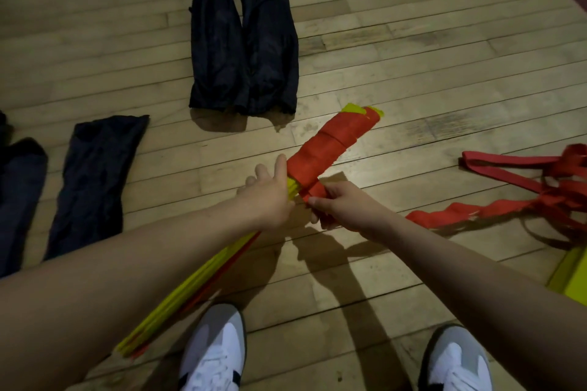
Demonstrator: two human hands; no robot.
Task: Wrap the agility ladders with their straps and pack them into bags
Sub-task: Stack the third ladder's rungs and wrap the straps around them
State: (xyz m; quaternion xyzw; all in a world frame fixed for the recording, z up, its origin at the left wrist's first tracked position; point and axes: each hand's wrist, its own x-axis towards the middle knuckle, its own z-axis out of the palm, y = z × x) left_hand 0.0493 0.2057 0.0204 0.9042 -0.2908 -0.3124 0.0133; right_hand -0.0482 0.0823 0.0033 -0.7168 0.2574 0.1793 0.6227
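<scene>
So the bundle of flat yellow plastic ladder rungs (203,279) is held up off the pale wooden plank floor (397,51), running diagonally from near the left shoe up toward the middle of the shot. Its far half is already wound tight in a red woven strap (330,146), with yellow tips poking out at the far end. The left hand (270,194) is wrapped around the bundle right where the wrapping stops, index finger pointing up along the red part. The right hand (343,203) is just beside it, fingers curled and pinching the strap at the bundle. From there the loose red strap tail (460,211) trails off to the right across the floor into a tangled heap of more red webbing (565,187). Two dark navy fabric bags (244,38) lie flat side by side further out on the floor, well apart from the bundle, and another dark navy bag (95,181) lies to the left, with more dark fabric at the left edge. A bit of another yellow piece (568,276) shows at the right edge. White and grey sneakers (216,352) sit at the bottom.
</scene>
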